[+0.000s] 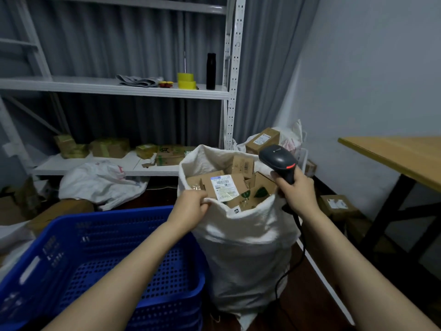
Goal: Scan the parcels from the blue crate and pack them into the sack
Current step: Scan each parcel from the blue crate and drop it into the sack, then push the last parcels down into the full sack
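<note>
a white woven sack (243,247) stands at centre frame, full of brown cardboard parcels (224,185). the left hand (191,204) grips its rim; the right hand (296,192) holds a black scanner (279,161). a blue crate (100,263) sits lower left.

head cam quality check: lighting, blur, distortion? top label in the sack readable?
Head view: dim, cool bluish light, no hard shadows or glare; wide-angle skews the shelf upright and stretches the frame edges; overall soft, so the label in the sack is unreadable; blue crate lettering smeared; the scanner shows a red glow.
</note>
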